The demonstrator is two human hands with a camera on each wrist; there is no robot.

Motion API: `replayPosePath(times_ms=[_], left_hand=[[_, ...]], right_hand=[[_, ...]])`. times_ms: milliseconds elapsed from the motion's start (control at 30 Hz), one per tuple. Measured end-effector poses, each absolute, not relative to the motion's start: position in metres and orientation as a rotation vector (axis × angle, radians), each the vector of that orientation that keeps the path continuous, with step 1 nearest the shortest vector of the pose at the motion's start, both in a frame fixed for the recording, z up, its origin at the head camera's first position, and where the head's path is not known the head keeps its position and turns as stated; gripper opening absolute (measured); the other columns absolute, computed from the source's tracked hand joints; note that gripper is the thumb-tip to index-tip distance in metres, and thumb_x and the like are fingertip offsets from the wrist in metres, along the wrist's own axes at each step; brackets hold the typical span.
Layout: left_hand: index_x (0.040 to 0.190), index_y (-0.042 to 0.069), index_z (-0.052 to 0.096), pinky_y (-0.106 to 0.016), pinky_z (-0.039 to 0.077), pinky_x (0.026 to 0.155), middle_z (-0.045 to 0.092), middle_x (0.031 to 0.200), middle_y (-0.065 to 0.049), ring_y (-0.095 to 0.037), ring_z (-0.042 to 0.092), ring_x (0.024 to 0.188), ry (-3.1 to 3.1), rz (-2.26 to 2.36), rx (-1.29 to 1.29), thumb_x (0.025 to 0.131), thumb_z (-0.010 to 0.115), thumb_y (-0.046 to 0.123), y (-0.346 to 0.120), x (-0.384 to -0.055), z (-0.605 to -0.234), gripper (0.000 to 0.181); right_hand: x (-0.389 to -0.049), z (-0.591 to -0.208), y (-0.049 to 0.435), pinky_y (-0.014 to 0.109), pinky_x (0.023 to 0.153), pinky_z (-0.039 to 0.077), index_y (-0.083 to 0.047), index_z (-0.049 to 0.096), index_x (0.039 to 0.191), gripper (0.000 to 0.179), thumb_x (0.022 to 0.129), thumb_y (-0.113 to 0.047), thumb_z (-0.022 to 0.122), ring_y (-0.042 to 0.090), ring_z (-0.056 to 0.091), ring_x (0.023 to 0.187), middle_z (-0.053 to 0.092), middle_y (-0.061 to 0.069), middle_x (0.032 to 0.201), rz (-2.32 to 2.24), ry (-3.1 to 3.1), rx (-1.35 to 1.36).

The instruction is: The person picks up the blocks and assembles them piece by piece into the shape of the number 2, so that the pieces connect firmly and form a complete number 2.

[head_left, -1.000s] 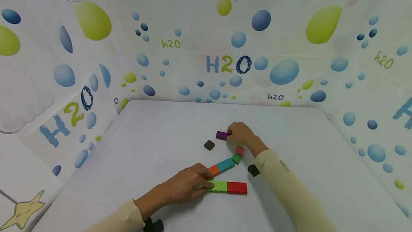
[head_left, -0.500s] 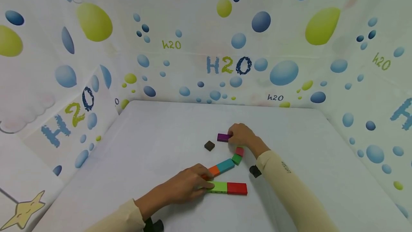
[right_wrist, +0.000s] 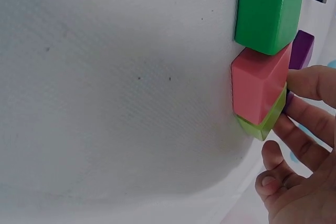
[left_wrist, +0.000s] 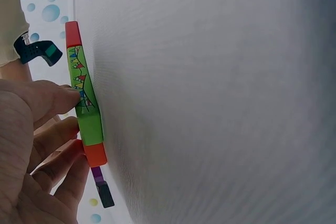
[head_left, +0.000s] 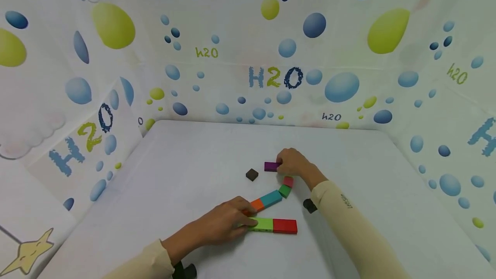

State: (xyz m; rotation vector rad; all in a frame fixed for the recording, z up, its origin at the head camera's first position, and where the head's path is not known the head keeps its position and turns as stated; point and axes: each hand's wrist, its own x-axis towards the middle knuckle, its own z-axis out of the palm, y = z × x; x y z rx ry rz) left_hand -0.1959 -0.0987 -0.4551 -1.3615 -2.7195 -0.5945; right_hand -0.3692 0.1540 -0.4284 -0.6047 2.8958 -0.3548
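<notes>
My left hand rests around the left ends of two rows of coloured blocks. Its thumb presses the printed side of a light green block, while fingers reach behind it near an orange block. A red block continues the light green row; a teal block follows the orange. Farther back, my right hand pinches the right end of a purple block. Close to those fingers stand a pink block, a light yellow-green block and a green block.
A dark brown block lies alone left of the purple one. Black wrist devices show under the right sleeve and by the left cuff. Patterned sheeting rises behind the white tabletop.
My right hand has shifted slightly right with the purple block, which has turned from slanted to nearly level. The left hand and the rows by it stay in place.
</notes>
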Motion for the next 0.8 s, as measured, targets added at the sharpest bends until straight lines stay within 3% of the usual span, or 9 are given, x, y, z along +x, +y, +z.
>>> replayPosePath(times_ms=[800], left_hand=[[0.116, 0.021, 0.079, -0.030, 0.052, 0.099, 0.067, 0.125, 0.001, -0.013, 0.055, 0.121, -2.722, -0.608, -1.360, 0.094, 0.073, 0.015, -0.0979, -0.1958, -0.4547, 0.023]], right_hand=[[-0.3670, -0.4309, 0.1577, 0.041, 0.090, 0.055, -0.005, 0.074, 0.111, 0.029, 0.084, -0.014, 0.069, 0.022, 0.059, 0.092, 0.068, 0.007, 0.104, -0.407, 2.877, -0.589]])
